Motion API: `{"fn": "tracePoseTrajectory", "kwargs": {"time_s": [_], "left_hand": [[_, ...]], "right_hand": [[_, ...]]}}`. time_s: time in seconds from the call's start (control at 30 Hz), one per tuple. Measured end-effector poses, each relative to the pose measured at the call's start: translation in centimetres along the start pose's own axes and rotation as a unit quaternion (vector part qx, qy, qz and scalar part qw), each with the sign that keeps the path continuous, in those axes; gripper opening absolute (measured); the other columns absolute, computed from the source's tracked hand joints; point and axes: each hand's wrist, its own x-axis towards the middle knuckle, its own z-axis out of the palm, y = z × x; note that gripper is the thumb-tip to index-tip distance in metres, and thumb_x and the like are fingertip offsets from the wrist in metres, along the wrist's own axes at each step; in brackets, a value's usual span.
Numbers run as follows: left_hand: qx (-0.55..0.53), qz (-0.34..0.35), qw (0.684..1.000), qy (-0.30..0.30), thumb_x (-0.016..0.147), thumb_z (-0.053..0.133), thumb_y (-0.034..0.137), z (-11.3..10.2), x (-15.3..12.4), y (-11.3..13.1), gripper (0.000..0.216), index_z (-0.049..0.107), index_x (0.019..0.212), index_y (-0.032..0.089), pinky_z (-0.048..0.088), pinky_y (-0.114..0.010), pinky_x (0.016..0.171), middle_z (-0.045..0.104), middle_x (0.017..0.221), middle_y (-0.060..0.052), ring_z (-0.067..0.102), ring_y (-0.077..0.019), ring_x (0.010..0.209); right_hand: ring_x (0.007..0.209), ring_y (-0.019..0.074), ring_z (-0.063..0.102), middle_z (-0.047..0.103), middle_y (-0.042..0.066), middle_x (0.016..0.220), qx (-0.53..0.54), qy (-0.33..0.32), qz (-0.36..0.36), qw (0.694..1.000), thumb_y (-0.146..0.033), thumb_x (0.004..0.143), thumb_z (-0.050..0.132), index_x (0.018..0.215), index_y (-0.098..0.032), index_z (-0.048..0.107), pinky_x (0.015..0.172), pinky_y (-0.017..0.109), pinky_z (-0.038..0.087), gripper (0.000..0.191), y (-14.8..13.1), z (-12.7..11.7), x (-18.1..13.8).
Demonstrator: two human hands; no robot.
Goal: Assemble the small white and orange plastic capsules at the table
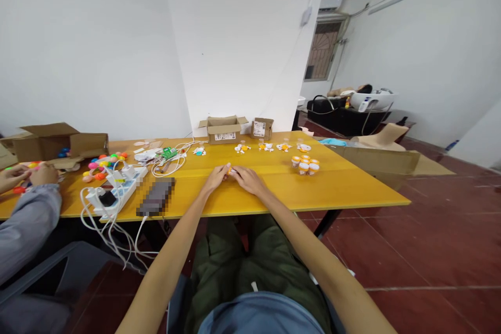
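Note:
Above the front part of the yellow table, my left hand [215, 178] and my right hand [248, 179] meet with their fingers closed around a small orange-and-white piece [230, 171]. Fingers cover most of it, so its full shape is hidden. To the right of my hands stands a cluster of small white tubs with orange tops [305, 165]. Beyond my hands, a row of little white-and-orange parts [266, 147] lies in several groups. One group of white-and-teal parts [199, 151] is at the row's left end.
An open cardboard box [225, 138] and a smaller box [261, 129] stand at the back. On the left lie a phone [155, 197], a power strip [127, 190], tangled white cables and colourful balls [102, 166]. Another person's hands [43, 175] work at far left. A large carton [376, 159] adjoins the right edge.

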Motion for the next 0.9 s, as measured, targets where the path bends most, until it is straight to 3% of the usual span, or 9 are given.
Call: {"fn": "tracePoseTrajectory", "kwargs": {"time_s": [0.2,0.33,0.63,0.9], "left_hand": [[-0.028,0.02,0.999,-0.024,0.082,0.059,0.067,-0.2,0.5,-1.2,0.051,0.063,0.069,0.017,0.04,-0.028,0.062,0.054,0.058,0.002,0.046,-0.0133,0.059],[-0.028,0.028,0.998,-0.038,0.082,0.059,0.067,-0.3,0.8,-1.9,0.051,0.065,0.071,0.017,0.042,-0.029,0.065,0.056,0.061,0.001,0.05,-0.0143,0.062],[-0.039,0.033,0.998,-0.048,0.08,0.066,0.063,-0.6,1.1,-2.2,0.046,0.065,0.072,0.018,0.045,-0.029,0.067,0.06,0.065,0.0,0.054,-0.0148,0.065],[-0.108,0.015,0.993,-0.038,0.068,0.078,0.063,-0.3,0.6,-1.7,0.052,0.067,0.091,0.018,0.049,-0.029,0.075,0.071,0.084,-0.003,0.062,-0.016,0.076]], "right_hand": [[0.107,0.0232,0.067,0.071,0.008,0.122,0.005,-0.009,-0.003,1.0,-0.038,0.097,0.057,0.124,-0.027,0.064,0.088,0.032,0.05,0.03,-0.1,-0.1,-0.2],[0.103,0.0254,0.069,0.073,0.007,0.115,0.005,-0.012,0.017,1.0,-0.038,0.097,0.055,0.129,-0.028,0.059,0.083,0.033,0.05,0.033,0.0,0.0,-0.4],[0.099,0.0249,0.07,0.074,0.007,0.11,0.003,-0.033,0.027,0.999,-0.036,0.1,0.048,0.123,-0.026,0.057,0.08,0.031,0.049,0.027,-0.5,-0.4,-0.3],[0.104,0.0234,0.069,0.073,0.008,0.115,0.004,-0.014,0.008,1.0,-0.031,0.098,0.052,0.126,-0.026,0.056,0.086,0.031,0.049,0.029,-0.3,-0.2,-0.3]]}}
